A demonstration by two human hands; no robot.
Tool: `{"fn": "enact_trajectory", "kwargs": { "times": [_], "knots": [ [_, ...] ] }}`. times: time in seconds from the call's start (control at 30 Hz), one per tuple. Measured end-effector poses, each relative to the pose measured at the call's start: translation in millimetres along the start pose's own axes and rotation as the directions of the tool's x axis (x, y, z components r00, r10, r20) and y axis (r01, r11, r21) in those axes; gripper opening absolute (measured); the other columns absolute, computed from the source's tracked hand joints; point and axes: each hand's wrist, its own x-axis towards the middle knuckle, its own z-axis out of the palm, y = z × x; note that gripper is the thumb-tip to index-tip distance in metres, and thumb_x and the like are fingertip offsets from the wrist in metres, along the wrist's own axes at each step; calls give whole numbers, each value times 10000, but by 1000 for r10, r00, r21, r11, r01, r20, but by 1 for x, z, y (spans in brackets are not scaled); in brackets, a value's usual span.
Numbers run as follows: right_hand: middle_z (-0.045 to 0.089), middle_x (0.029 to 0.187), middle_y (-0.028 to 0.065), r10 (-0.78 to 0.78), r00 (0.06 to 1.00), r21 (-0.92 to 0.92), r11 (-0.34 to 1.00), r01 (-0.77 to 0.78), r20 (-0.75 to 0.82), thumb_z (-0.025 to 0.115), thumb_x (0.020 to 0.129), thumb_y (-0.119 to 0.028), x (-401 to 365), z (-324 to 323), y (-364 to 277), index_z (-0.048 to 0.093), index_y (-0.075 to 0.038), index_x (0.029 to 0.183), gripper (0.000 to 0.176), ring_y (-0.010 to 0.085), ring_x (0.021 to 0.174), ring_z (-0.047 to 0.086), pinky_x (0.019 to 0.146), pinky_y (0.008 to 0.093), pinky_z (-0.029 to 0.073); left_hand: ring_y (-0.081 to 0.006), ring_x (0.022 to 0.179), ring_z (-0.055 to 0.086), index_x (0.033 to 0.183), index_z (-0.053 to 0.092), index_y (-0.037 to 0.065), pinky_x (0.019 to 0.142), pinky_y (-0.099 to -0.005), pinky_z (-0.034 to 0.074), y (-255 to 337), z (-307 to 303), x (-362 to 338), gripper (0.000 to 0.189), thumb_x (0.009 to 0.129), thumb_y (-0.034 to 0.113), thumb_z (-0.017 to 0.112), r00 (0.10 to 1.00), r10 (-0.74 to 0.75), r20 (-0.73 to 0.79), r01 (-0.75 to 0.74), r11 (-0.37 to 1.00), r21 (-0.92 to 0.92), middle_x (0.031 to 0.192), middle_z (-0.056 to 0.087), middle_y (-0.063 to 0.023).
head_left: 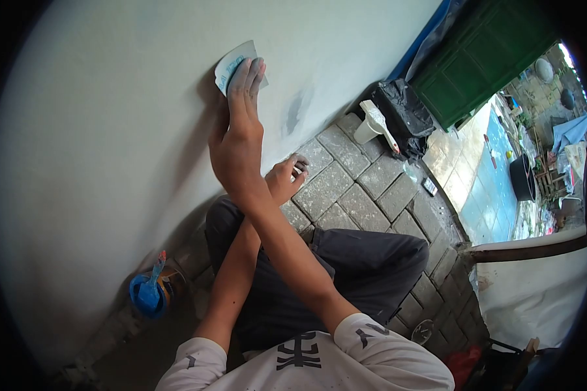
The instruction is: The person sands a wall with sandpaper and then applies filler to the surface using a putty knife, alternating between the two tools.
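Observation:
My right hand (242, 133) is raised against the white wall (130, 124), its outstretched fingers pressing a sheet of sandpaper (225, 70) flat to the surface. Teal print shows on the sheet's back, and grey dust coats the fingertips. Beneath the crossed right forearm, my left hand (285, 179) hangs near my knee, close to the foot of the wall. Its dusty fingers are loosely bent and apart, with nothing seen in them. A grey smudge (295, 112) marks the wall right of the sandpaper.
A paint can (169, 287) with a blue-smeared brush (155, 277) stands low left by the wall. On the paving (329, 182) are a white tub (364, 132) with a wide brush (374, 119) across it, a black plastic bag (404, 111) and a phone (430, 187). A green panel (479, 58) stands behind.

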Motion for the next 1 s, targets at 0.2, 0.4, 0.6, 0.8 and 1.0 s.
{"fn": "enact_trajectory", "kwargs": {
  "times": [0.2,0.4,0.6,0.8,1.0],
  "knots": [
    [233,1563,372,71,996,-11,997,-71,-45,418,814,215,8,-3,18,270,76,1535,749,461,1485,212,1194,481,311,-198,816,709,1105,613,33,755,-320,547,-5,2,-1,206,914,75,675,999,6,-43,-6,1000,8,937,711,-111],
    [252,1545,383,426,903,214,878,-428,61,389,889,168,41,-14,43,258,121,1511,637,463,1475,211,1210,463,276,-170,849,712,1112,615,43,775,-320,551,-10,7,-8,214,909,60,678,1000,-10,-27,7,995,-97,945,720,-84],
    [351,1493,378,161,983,119,982,-149,-91,490,908,146,46,-18,50,323,104,1498,614,428,1436,315,1162,409,344,-126,855,649,1151,592,31,782,-287,515,-22,10,5,243,920,55,665,999,-30,34,35,983,-178,969,681,-42],
    [573,1227,413,-2,979,-185,982,-36,-206,462,980,57,44,-14,72,396,130,1425,456,490,1154,598,957,423,517,-131,894,574,1131,608,34,807,-292,483,-15,6,3,215,930,85,665,999,-30,19,33,984,-176,1008,629,-44],
    [452,1407,384,-121,981,-102,989,106,-152,460,884,140,38,-22,73,322,84,1503,637,457,1256,539,1034,434,479,-162,994,591,1154,598,11,875,-333,476,-39,11,5,237,938,86,661,998,-5,64,11,995,-102,1091,645,-66]
  ]
}}
